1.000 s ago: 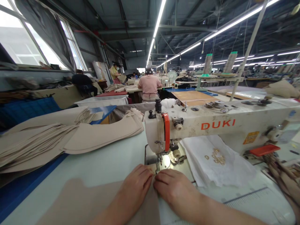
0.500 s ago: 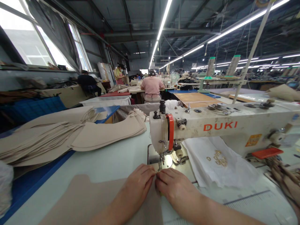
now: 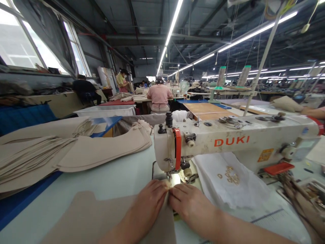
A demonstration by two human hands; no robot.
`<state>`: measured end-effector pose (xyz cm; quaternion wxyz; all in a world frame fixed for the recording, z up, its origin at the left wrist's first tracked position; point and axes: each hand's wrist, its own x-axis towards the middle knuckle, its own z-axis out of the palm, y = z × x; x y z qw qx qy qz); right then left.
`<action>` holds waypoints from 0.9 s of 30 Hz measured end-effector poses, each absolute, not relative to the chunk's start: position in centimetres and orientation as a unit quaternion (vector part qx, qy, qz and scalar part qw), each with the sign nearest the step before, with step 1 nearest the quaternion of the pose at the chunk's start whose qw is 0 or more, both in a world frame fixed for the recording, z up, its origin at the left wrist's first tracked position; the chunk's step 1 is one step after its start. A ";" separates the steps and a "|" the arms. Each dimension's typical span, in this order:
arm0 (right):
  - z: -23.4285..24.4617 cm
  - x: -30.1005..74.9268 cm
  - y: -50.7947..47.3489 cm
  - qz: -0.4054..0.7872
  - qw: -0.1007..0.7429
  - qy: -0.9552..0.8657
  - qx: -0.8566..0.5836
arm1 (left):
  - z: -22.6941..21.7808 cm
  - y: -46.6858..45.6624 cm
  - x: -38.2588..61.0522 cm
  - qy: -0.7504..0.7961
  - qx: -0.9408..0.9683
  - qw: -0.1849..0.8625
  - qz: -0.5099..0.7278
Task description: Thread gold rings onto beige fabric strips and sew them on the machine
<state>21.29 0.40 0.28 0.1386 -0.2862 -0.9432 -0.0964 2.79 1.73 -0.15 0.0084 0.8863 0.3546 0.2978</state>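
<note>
A beige fabric piece [image 3: 86, 217] lies flat on the pale table in front of a white DUKI sewing machine [image 3: 228, 142]. My left hand [image 3: 149, 203] and my right hand [image 3: 190, 206] meet fingertip to fingertip just before the presser foot [image 3: 175, 178]. Both pinch the fabric's edge there, fingers pressed together. The needle area is partly hidden behind my fingers.
Stacks of cut beige pieces [image 3: 76, 149] lie at the left over a blue table edge [image 3: 22, 203]. A white cloth with small metal rings [image 3: 228, 174] sits under the machine arm. Beige straps [image 3: 302, 200] lie at the right. Other people sit at tables [image 3: 159, 96] further back.
Both hands have crept slightly towards the presser foot with the fabric edge. The camera shifted a little; the hands' grip looks the same.
</note>
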 end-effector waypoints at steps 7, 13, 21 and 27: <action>-0.4 21.4 1.9 -0.053 0.162 -0.936 -0.309 | 0.0 3.1 3.2 0.358 0.888 -0.001 0.290; -1.0 21.6 2.3 -0.031 0.176 -0.930 -0.322 | -0.5 3.9 3.2 0.353 0.884 -0.022 0.306; -0.6 21.4 2.5 -0.040 0.168 -0.928 -0.331 | -0.4 4.3 3.3 0.355 0.876 -0.025 0.327; -0.9 21.4 2.5 -0.058 0.187 -0.925 -0.325 | -0.4 4.2 3.3 0.372 0.872 -0.012 0.317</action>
